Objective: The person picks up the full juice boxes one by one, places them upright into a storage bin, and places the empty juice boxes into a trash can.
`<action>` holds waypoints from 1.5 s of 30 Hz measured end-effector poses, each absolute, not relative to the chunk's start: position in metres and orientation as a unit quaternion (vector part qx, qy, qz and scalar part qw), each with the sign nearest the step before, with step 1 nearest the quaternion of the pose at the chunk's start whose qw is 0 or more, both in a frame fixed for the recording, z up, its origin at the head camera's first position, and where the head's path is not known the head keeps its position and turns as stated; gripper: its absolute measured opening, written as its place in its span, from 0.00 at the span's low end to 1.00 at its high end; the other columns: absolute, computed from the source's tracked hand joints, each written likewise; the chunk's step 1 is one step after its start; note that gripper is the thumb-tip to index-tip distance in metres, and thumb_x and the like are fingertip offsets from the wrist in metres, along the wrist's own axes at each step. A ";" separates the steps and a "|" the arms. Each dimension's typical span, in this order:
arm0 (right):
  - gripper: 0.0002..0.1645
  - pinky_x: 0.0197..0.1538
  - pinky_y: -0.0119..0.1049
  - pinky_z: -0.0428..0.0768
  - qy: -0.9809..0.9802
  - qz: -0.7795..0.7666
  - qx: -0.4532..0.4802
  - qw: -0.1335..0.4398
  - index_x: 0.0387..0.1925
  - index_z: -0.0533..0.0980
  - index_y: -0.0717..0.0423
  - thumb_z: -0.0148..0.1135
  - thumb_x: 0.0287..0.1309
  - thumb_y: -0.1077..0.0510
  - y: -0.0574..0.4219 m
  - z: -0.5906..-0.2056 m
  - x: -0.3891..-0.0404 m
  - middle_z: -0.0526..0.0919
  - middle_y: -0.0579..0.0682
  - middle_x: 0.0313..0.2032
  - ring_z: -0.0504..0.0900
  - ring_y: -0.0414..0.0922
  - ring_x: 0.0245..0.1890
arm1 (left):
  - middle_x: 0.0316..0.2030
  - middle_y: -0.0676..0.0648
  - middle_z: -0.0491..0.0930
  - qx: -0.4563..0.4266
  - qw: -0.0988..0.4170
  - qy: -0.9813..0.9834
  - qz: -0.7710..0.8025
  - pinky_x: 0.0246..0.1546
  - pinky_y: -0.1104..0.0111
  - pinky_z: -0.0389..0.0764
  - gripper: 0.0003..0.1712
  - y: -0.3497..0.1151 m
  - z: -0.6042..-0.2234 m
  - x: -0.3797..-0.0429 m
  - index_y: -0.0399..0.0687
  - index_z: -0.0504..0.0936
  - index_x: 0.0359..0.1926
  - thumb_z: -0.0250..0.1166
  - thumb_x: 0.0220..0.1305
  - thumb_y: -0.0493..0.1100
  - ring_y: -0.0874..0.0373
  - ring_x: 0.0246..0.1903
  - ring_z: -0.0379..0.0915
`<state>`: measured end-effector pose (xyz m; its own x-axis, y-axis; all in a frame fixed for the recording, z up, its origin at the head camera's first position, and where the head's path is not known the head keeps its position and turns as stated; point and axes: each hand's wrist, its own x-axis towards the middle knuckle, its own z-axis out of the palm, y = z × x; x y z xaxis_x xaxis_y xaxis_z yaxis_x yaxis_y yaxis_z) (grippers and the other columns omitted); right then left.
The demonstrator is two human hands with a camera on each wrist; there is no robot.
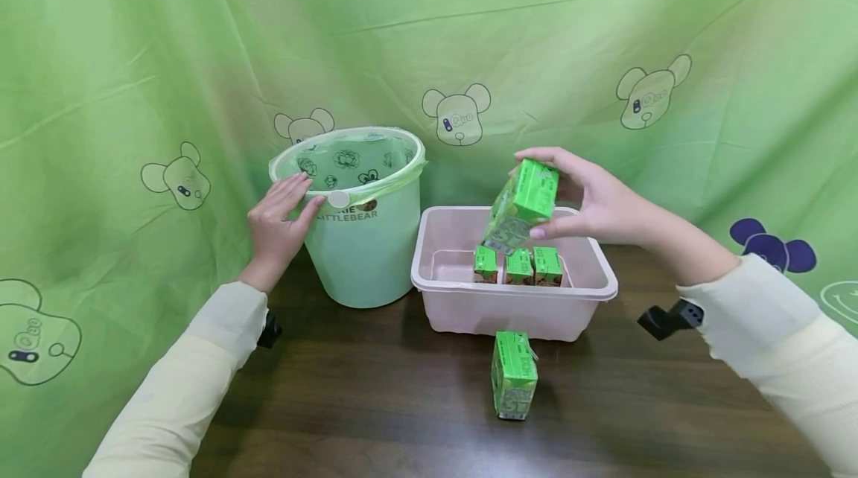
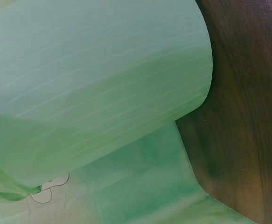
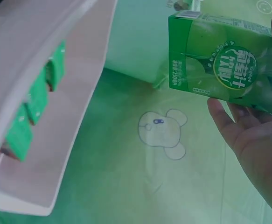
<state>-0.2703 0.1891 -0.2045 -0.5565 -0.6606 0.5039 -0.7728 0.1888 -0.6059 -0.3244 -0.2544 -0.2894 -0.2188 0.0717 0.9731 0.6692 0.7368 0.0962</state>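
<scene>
My right hand [image 1: 593, 195] grips a green juice box [image 1: 523, 202] by its sides, tilted, above a pale pink plastic tub [image 1: 509, 310]. In the right wrist view the juice box [image 3: 224, 63] shows a grape label, with fingers under it. Several green-topped boxes [image 1: 518, 266] stand in a row inside the tub. On the table in front of the tub stands another green juice box [image 1: 515, 376]. To the left, my left hand [image 1: 278, 221] rests with fairly straight fingers on the rim of a mint bucket [image 1: 362, 262] lined with a green bag [image 1: 395, 179].
Dark wood table [image 1: 348, 403] lies under everything. A green cloth [image 1: 536, 24] printed with bear heads hangs behind the bucket and tub and down the left side. The bucket stands close beside the tub's left end.
</scene>
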 end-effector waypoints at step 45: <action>0.55 0.53 0.34 0.78 -0.785 0.492 0.364 0.097 0.72 0.57 0.50 0.77 0.46 0.61 0.018 -0.155 -0.364 0.71 0.54 0.56 0.73 0.46 0.52 | 0.50 0.39 0.81 -0.255 0.553 -0.756 -0.239 0.58 0.51 0.73 0.29 -0.254 -0.287 -0.324 0.37 0.84 0.48 0.61 0.65 0.59 0.45 0.51 0.79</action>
